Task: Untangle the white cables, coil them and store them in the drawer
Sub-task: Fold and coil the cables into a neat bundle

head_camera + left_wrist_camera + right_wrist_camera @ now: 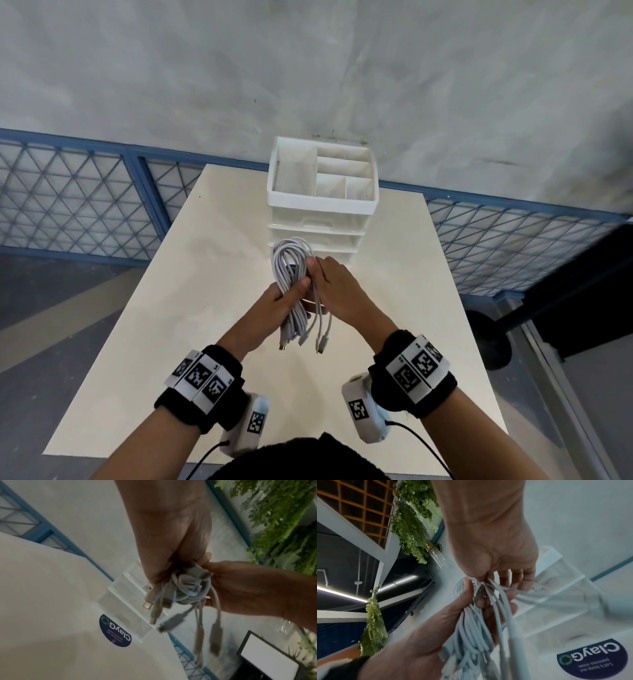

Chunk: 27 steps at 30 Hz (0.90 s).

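Above table centre, white cables bundled between both hands.

Table [171, 274] is seen as the largest item; drawer unit [320, 205] stands at 12 o'clock on it, its top tray open-topped, drawers below apparently closed. White cables [291, 274] are held above the table just at 6 o'clock of the unit, looped into one long hank, connector ends [308, 339] dangling toward 6 o'clock. Left hand [279, 301] is wrapped round the hank's middle; right hand [337, 291] pinches strands at its 3 o'clock side. Step judged: coiling/tidying, storage not yet done. Next move likely calls for loose ends to be tucked, one hand freed, a drawer pulled open.
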Each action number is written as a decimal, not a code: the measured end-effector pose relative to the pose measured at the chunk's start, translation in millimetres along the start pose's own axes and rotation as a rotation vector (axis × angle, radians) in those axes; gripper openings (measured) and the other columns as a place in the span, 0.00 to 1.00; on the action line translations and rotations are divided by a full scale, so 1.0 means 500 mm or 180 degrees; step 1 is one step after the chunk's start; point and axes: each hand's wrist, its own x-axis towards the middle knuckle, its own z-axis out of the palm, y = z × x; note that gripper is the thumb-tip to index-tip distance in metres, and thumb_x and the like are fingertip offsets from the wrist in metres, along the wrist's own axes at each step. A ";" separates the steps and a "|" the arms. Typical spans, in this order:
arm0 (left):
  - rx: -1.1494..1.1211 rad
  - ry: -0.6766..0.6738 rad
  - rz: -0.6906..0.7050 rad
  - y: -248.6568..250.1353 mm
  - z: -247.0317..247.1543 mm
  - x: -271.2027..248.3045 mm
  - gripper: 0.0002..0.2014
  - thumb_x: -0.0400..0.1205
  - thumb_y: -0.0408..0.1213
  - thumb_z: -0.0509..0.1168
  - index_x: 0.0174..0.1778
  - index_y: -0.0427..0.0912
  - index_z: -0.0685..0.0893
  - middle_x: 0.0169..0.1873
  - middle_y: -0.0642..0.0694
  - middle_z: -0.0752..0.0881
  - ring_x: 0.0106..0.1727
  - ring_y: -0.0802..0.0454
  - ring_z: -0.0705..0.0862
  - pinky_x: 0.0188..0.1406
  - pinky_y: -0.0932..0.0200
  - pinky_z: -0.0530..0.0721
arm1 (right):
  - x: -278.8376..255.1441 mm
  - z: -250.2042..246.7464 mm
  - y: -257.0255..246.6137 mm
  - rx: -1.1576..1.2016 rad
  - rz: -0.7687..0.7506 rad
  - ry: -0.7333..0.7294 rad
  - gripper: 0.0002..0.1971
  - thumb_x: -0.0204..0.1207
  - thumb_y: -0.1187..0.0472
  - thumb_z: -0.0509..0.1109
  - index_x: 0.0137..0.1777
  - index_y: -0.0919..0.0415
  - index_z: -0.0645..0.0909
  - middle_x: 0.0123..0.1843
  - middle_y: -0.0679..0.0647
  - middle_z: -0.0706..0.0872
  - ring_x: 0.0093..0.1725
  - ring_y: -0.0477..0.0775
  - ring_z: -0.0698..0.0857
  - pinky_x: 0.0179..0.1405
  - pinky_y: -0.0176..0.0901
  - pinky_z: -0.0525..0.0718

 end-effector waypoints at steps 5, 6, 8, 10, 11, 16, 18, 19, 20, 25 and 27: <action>0.0476 -0.0030 -0.0285 -0.005 -0.035 0.017 0.18 0.84 0.48 0.57 0.51 0.39 0.86 0.43 0.40 0.92 0.47 0.46 0.90 0.50 0.55 0.86 | -0.001 -0.032 0.015 0.0397 0.0072 0.0063 0.14 0.81 0.51 0.62 0.40 0.61 0.76 0.36 0.52 0.82 0.36 0.51 0.79 0.38 0.42 0.72; 0.0768 -0.0015 -0.0377 -0.007 -0.044 0.020 0.17 0.83 0.49 0.58 0.47 0.41 0.86 0.38 0.45 0.93 0.43 0.50 0.91 0.48 0.56 0.86 | 0.004 -0.046 0.022 0.0400 0.0056 0.0100 0.13 0.79 0.51 0.66 0.41 0.62 0.76 0.34 0.51 0.82 0.34 0.50 0.78 0.37 0.43 0.73; 0.1447 -0.0071 -0.0538 -0.007 -0.057 0.022 0.15 0.82 0.51 0.59 0.37 0.46 0.83 0.26 0.52 0.90 0.31 0.57 0.88 0.40 0.59 0.84 | 0.013 -0.069 0.029 0.0384 -0.0018 -0.0144 0.12 0.76 0.54 0.71 0.46 0.62 0.73 0.34 0.53 0.83 0.31 0.49 0.80 0.34 0.40 0.76; 0.1838 -0.0217 -0.0684 -0.006 -0.060 0.026 0.14 0.82 0.52 0.60 0.36 0.47 0.80 0.24 0.51 0.88 0.27 0.56 0.85 0.37 0.60 0.82 | 0.015 -0.077 0.025 0.0291 -0.0256 -0.0675 0.09 0.78 0.60 0.68 0.50 0.60 0.70 0.36 0.54 0.85 0.29 0.49 0.86 0.32 0.39 0.82; 0.1939 -0.0264 -0.0744 -0.006 -0.060 0.028 0.14 0.82 0.52 0.60 0.37 0.46 0.79 0.25 0.50 0.88 0.27 0.54 0.84 0.35 0.60 0.80 | 0.014 -0.079 0.021 0.0202 -0.0335 -0.0854 0.07 0.80 0.61 0.65 0.50 0.59 0.69 0.36 0.52 0.84 0.28 0.46 0.86 0.30 0.38 0.82; 0.2375 -0.0463 -0.1060 0.008 -0.092 0.025 0.15 0.80 0.55 0.61 0.40 0.46 0.75 0.26 0.49 0.81 0.23 0.55 0.80 0.22 0.64 0.74 | 0.028 -0.099 0.026 0.0055 -0.0254 -0.1514 0.12 0.78 0.53 0.69 0.45 0.64 0.78 0.34 0.52 0.76 0.25 0.45 0.74 0.25 0.36 0.77; 0.2607 -0.0698 -0.1117 0.018 -0.112 0.023 0.17 0.79 0.57 0.61 0.42 0.45 0.76 0.26 0.50 0.78 0.22 0.55 0.79 0.21 0.66 0.73 | 0.029 -0.100 0.033 -0.0305 -0.0406 -0.1674 0.16 0.79 0.48 0.66 0.41 0.62 0.78 0.33 0.52 0.75 0.30 0.45 0.71 0.31 0.34 0.72; 0.2628 -0.0815 -0.1138 0.023 -0.119 0.023 0.17 0.78 0.57 0.62 0.41 0.45 0.75 0.26 0.49 0.78 0.22 0.54 0.79 0.23 0.64 0.74 | 0.028 -0.100 0.034 -0.0411 -0.0455 -0.1658 0.18 0.81 0.47 0.62 0.39 0.61 0.76 0.33 0.52 0.74 0.30 0.45 0.70 0.32 0.33 0.70; 0.2608 -0.0920 -0.1150 0.027 -0.125 0.023 0.17 0.78 0.57 0.62 0.40 0.45 0.75 0.25 0.49 0.77 0.22 0.55 0.78 0.25 0.62 0.74 | 0.028 -0.098 0.036 -0.0434 -0.0444 -0.1626 0.20 0.82 0.46 0.59 0.37 0.62 0.74 0.32 0.52 0.72 0.31 0.46 0.68 0.33 0.34 0.69; 0.2390 -0.1114 -0.1048 0.047 -0.135 0.016 0.17 0.78 0.55 0.63 0.32 0.47 0.72 0.22 0.52 0.75 0.22 0.54 0.76 0.26 0.63 0.73 | 0.022 -0.112 0.040 0.0037 -0.0203 -0.1861 0.20 0.84 0.48 0.56 0.33 0.58 0.71 0.26 0.42 0.65 0.27 0.45 0.63 0.33 0.33 0.67; 0.2140 -0.1121 -0.1028 0.045 -0.139 0.010 0.19 0.78 0.55 0.64 0.29 0.47 0.71 0.20 0.53 0.74 0.22 0.53 0.76 0.27 0.61 0.73 | 0.019 -0.116 0.043 0.0372 0.0015 -0.1837 0.21 0.84 0.48 0.54 0.31 0.49 0.77 0.25 0.43 0.63 0.25 0.44 0.61 0.34 0.34 0.68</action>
